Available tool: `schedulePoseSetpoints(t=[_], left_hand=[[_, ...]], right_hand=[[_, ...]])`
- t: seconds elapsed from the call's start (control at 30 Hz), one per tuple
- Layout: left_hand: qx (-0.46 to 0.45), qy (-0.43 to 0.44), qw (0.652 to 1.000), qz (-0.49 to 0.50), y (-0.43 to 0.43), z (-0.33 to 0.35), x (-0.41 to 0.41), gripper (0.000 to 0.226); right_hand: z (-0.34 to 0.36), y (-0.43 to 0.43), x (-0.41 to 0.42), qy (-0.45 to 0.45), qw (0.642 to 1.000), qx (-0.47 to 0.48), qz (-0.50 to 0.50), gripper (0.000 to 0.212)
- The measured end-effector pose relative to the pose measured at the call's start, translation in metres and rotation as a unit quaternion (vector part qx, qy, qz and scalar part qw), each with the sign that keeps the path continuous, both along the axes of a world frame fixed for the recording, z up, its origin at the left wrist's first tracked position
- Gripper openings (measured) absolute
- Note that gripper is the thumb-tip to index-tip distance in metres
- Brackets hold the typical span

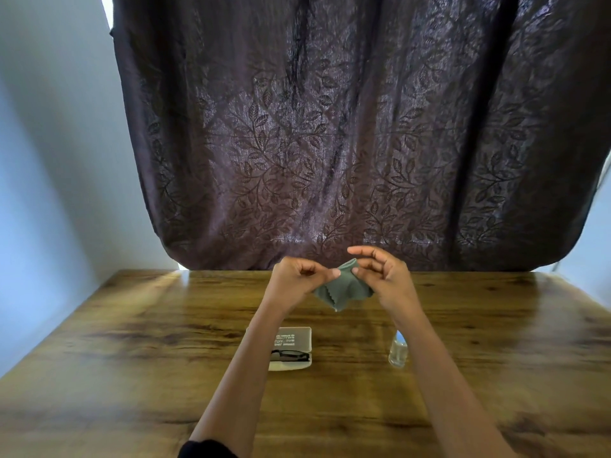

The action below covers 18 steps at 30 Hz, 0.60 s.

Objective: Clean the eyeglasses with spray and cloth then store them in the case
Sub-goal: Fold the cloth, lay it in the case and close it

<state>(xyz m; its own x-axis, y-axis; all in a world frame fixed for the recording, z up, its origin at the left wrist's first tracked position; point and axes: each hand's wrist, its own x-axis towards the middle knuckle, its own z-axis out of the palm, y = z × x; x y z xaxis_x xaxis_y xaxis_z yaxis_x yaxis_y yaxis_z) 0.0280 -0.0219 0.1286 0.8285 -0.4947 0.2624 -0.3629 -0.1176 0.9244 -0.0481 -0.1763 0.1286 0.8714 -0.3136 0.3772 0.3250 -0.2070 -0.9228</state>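
- Eyeglasses (pixel 290 355), dark-framed and folded, lie inside the open case (pixel 292 348) at lower centre of the frame, well below both hands and touched by neither.
- Filling the upper frame, a dark purple-brown curtain (pixel 347 127) hangs in soft vertical folds, its weave carrying a raised pattern of leaves and stems.
- Pale bluish wall (pixel 49 160) shows at the left edge and at the far right.
- Across the lower half spreads a wooden table (pixel 132 358), glossy, with dark streaked grain and knots.
- Both bare forearms rise from the bottom edge toward the centre; a black sleeve (pixel 205 449) edge shows at the bottom on the left arm.
- Between the two hands hangs a grey-green cloth (pixel 340 289), soft and matte, with a zigzag-cut edge, its lower corner drooping in a point above the table.
- Left hand (pixel 297 280) is curled nearly to a fist, thumb and fingertips pinching the cloth's left side.
- Right hand (pixel 380 272) pinches the cloth's upper right part with thumb and lower fingers, while the index finger is stretched out loosely above.
- That case is a pale cream rectangular shell, lid laid back, printed text on the inside of the lid.
- At lower right of centre, a small clear spray bottle (pixel 397 350) stands upright on the table, just beside the right forearm, with a pale cap.
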Motion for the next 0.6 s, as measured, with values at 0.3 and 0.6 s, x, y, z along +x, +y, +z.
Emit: schedulePoseSetpoints(t=[0.3,0.6], left_hand=[[0.011,0.173,0.976,-0.135,-0.001,0.005,-0.008,0.015],[-0.152,0.314,0.933,-0.086,-0.005,0.003,-0.012,0.008]], right_hand=[[0.002,0.004,0.003,-0.020,0.999,-0.015,0.029,0.032],[-0.015,0.009,0.001,0.241,0.940,0.238,0.034,0.063]])
